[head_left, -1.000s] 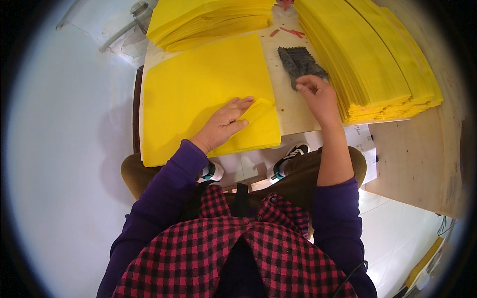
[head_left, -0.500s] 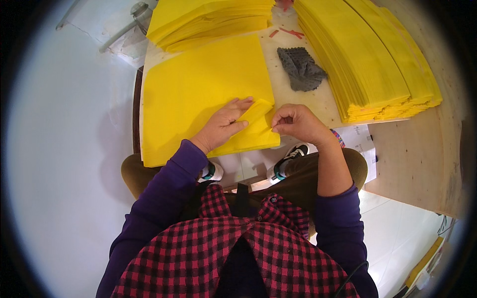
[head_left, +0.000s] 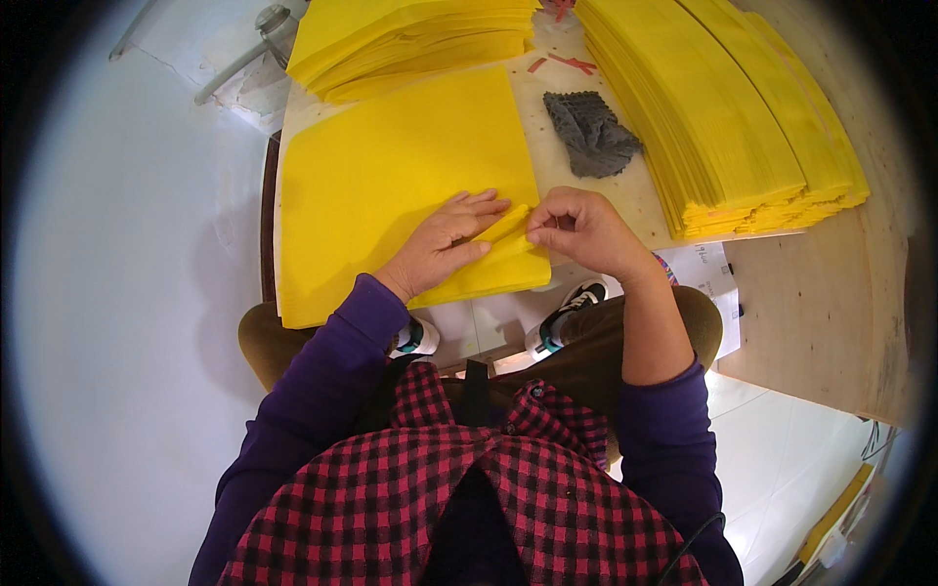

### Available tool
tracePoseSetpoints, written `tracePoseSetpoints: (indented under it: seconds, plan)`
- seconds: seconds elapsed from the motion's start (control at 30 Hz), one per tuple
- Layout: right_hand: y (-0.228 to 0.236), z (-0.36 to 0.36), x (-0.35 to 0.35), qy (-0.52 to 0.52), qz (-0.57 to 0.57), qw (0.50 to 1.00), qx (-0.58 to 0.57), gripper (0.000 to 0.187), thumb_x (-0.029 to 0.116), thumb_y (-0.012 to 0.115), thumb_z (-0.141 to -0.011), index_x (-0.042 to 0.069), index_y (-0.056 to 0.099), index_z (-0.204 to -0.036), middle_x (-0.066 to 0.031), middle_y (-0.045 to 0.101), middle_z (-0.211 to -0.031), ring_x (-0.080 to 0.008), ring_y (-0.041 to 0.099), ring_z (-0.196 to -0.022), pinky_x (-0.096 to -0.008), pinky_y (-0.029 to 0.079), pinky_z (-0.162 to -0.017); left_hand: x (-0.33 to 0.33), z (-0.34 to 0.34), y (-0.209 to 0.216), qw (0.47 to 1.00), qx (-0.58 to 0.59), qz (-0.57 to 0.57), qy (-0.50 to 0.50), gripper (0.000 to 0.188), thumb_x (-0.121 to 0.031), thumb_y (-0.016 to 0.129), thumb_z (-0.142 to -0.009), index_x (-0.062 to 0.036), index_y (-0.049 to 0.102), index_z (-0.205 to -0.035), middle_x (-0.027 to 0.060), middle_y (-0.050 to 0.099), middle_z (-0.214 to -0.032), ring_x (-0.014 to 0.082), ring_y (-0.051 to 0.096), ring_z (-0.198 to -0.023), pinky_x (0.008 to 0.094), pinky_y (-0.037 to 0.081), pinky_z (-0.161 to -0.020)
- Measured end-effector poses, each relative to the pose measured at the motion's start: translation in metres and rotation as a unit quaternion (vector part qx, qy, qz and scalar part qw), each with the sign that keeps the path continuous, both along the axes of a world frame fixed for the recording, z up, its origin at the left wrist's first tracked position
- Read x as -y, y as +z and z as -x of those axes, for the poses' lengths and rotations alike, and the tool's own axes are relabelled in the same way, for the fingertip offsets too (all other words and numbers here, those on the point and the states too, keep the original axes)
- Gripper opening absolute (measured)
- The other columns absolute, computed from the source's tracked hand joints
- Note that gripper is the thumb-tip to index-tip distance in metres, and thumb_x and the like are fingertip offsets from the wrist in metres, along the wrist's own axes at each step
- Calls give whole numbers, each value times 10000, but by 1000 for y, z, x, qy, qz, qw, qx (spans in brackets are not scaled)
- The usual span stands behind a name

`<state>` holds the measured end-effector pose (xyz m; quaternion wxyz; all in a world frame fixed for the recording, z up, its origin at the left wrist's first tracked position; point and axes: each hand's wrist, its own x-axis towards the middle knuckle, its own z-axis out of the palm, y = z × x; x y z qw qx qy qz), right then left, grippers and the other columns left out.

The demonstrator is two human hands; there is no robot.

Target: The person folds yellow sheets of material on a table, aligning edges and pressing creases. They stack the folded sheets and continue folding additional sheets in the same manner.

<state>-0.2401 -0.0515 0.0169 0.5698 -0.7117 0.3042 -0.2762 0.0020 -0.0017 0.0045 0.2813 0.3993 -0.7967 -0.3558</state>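
In front of me lies a stack of square yellow fabric-like sheets (head_left: 401,146) with smooth faces. My left hand (head_left: 445,244) rests on its near right part, fingers stretched out and thumb apart. Beside those fingers, the near right corner of the top sheet is bent up into a narrow fold (head_left: 503,234). My right hand (head_left: 581,232) pinches the edge of this lifted corner between thumb and fingertips. The other fingers of that hand are curled in. How many layers the pinch takes in cannot be made out.
A higher pile of yellow sheets (head_left: 410,44) stands behind the stack. Long yellow piles (head_left: 723,117) fill the table's right side. Between them lie a crumpled dark grey cloth (head_left: 591,135) and red strips (head_left: 572,64). A white wall (head_left: 127,293) borders the left.
My right hand has moved slightly left and away from me, up to the lifted corner. The raised corner now bends lower beside my left hand, which has stayed nearly in place.
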Motion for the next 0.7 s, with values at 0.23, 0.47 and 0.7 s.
tracePoseSetpoints:
  seconds: [0.23, 0.47, 0.7]
  plan:
    - [1, -3, 0, -12, 12, 1000, 7, 84, 54, 689, -815, -8, 633, -802, -14, 555, -724, -94, 512, -674, -244, 423, -607, 1, -1, -2, 1000, 9, 8, -1, 473, -322, 566, -882, -6, 570, -1235, 163, 492, -1365, 328, 364, -1343, 463, 212, -1116]
    - [-1, -5, 3, -16, 34, 999, 2, 106, 72, 688, -817, -15, 629, -802, -24, 561, -710, -102, 508, -656, -255, 424, -597, -1, 1, 2, 999, 21, 24, -3, 600, -391, 660, -811, -4, 552, -1257, 166, 485, -1369, 334, 355, -1347, 461, 205, -1122]
    - [-1, -7, 6, -9, 11, 999, -31, 91, 29, 672, -842, -20, 596, -828, 0, 542, -787, -69, 506, -726, -216, 431, -661, -3, 3, 7, 999, 35, 27, 1, 605, -294, 694, -767, -11, 531, -1277, 150, 484, -1372, 334, 352, -1348, 464, 202, -1128]
